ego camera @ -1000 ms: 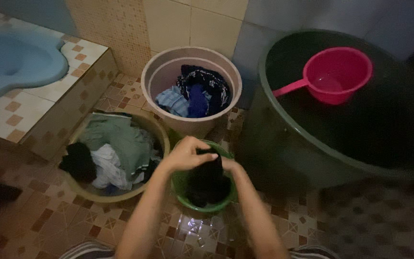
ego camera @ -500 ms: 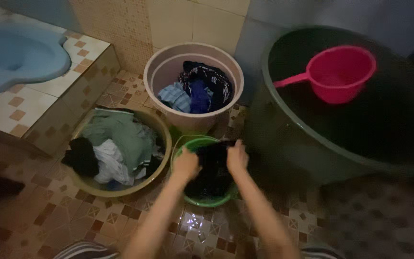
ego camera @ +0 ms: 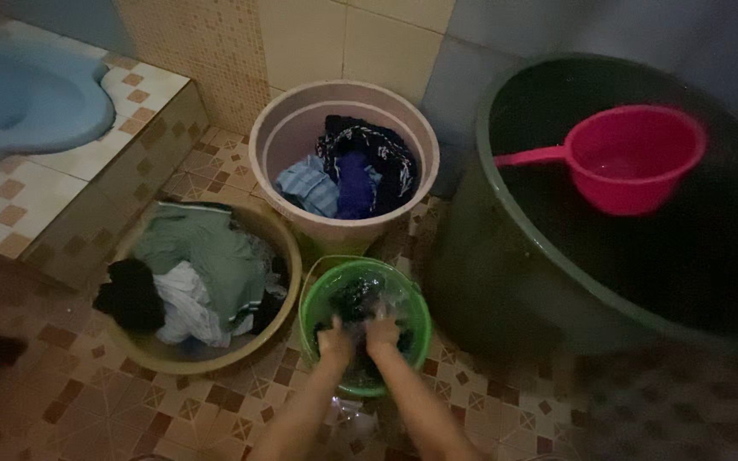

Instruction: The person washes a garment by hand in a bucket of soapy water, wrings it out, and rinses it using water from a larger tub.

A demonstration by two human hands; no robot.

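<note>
A dark garment (ego camera: 359,300) was gripped by both closed hands, left hand (ego camera: 336,339) and right hand (ego camera: 382,335), in the green bucket (ego camera: 416,300) at lower centre; water could have been slopped onto the tiled floor (ego camera: 241,410) by hard plunging.

Green bucket (ego camera: 366,326), pink scoop (ego camera: 634,158), pale pink pail (ego camera: 343,162), blue squat pan (ego camera: 19,102), brown-and-cream patterned floor tiles (ego camera: 241,401).

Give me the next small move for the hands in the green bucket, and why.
Probably knead the dark cloth again under the water. Left hand and right hand are both pressed down into the green bucket, side by side on it; the cloth looks submerged and blurred.
</note>
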